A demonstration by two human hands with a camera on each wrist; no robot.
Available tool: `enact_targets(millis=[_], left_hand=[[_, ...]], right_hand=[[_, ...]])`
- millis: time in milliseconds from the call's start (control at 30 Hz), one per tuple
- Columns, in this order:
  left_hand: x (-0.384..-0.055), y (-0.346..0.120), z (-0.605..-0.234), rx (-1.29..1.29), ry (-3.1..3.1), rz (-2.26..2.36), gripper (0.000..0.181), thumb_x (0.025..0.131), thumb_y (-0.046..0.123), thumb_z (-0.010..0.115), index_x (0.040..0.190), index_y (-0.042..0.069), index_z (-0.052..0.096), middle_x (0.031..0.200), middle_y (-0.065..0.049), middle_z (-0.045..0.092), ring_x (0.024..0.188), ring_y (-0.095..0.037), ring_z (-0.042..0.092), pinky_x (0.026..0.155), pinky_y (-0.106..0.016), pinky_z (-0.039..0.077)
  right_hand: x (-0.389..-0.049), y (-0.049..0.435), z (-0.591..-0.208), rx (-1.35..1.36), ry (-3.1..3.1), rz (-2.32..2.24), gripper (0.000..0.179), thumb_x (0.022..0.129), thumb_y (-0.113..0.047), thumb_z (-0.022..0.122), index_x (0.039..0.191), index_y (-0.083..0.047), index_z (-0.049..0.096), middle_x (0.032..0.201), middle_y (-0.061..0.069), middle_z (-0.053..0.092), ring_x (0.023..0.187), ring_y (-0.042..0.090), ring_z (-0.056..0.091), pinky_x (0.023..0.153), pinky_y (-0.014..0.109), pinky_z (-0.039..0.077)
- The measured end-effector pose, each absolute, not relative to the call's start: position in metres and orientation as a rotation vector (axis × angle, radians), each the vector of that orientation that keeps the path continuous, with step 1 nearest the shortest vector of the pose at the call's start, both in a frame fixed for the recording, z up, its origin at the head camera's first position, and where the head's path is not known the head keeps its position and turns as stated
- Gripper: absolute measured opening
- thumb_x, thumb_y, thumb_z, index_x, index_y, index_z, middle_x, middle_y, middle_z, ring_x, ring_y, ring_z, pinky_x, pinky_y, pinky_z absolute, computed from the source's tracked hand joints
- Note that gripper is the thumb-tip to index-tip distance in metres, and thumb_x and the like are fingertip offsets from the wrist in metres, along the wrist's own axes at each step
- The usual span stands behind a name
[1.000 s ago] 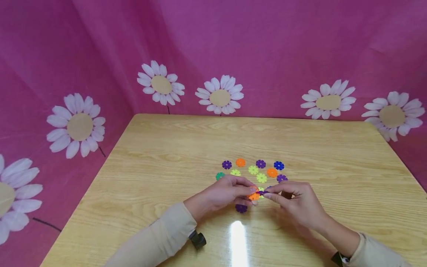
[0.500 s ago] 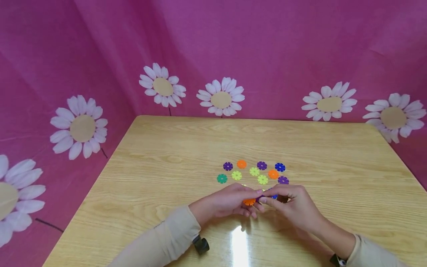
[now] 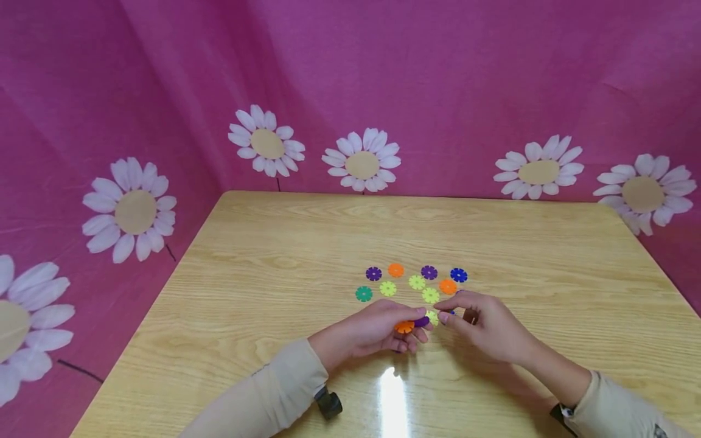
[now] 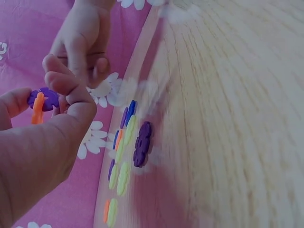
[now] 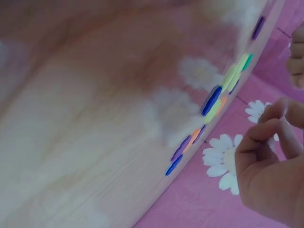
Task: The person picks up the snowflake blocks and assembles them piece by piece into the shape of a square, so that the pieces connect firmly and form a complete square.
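My left hand (image 3: 378, 328) pinches a purple notched plastic disc (image 3: 421, 322) joined to an orange notched disc (image 3: 404, 327), above the table. In the left wrist view the orange disc (image 4: 37, 111) stands crosswise to the purple disc (image 4: 51, 100). Just right of this pair is my right hand (image 3: 490, 325), its thumb and index finger bent and a little apart, with nothing seen between them. A yellow-green disc (image 3: 431, 318) lies on the table behind the gap between the hands. Part of a blue disc is hidden by the right hand.
Several loose discs lie flat beyond the hands, among them a green disc (image 3: 364, 294), an orange disc (image 3: 448, 286) and a blue disc (image 3: 459, 275). The wooden table (image 3: 285, 243) meets a pink cloth (image 3: 438, 91) printed with daisies at the back and left.
The orange and purple discs came together between both hands. My right hand has since let go and drawn slightly to the right. The left hand keeps the joined pair.
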State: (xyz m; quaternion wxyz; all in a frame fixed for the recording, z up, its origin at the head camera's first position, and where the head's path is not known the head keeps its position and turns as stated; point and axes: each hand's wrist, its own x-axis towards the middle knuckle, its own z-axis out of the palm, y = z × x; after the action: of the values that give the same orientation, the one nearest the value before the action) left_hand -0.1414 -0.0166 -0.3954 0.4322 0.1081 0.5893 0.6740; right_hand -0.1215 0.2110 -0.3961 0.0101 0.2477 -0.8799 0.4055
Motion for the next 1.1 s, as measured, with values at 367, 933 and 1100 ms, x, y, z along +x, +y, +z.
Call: enact_targets(millis=[367, 933, 1100], left_hand=[[-0.141, -0.019, -0.394, 0.266, 1.45, 1.665, 0.048, 0.093, 0.035, 0.053, 0.111, -0.009, 0.058, 0.081, -0.005, 0.064, 0.065, -0.012, 0.06, 0.058, -0.019, 0.048], [-0.14, -0.011, -0.393, 0.286, 1.457, 1.643, 0.044, 0.093, 0.031, 0.052, 0.11, -0.008, 0.06, 0.08, -0.006, 0.065, 0.064, -0.012, 0.06, 0.056, -0.018, 0.047], [-0.141, -0.014, -0.394, 0.28, 1.453, 1.643, 0.046, 0.093, 0.032, 0.052, 0.112, -0.01, 0.058, 0.08, -0.006, 0.065, 0.064, -0.011, 0.061, 0.056, -0.018, 0.048]], right_hand=[[-0.136, 0.217, -0.399, 0.699, -2.97, 1.076, 0.024, 0.082, -0.019, 0.071, 0.103, -0.009, 0.069, 0.079, -0.007, 0.058, 0.054, 0.007, 0.047, 0.046, 0.022, 0.042], [-0.14, 0.215, -0.41, 0.643, -3.051, 0.616, 0.031, 0.077, -0.025, 0.075, 0.103, -0.008, 0.07, 0.079, -0.002, 0.055, 0.066, 0.009, 0.046, 0.056, 0.024, 0.04], [-0.139, 0.214, -0.409, 0.612, -3.038, 0.607, 0.027, 0.076, -0.025, 0.076, 0.098, -0.01, 0.071, 0.079, -0.002, 0.055, 0.067, 0.01, 0.047, 0.057, 0.025, 0.041]])
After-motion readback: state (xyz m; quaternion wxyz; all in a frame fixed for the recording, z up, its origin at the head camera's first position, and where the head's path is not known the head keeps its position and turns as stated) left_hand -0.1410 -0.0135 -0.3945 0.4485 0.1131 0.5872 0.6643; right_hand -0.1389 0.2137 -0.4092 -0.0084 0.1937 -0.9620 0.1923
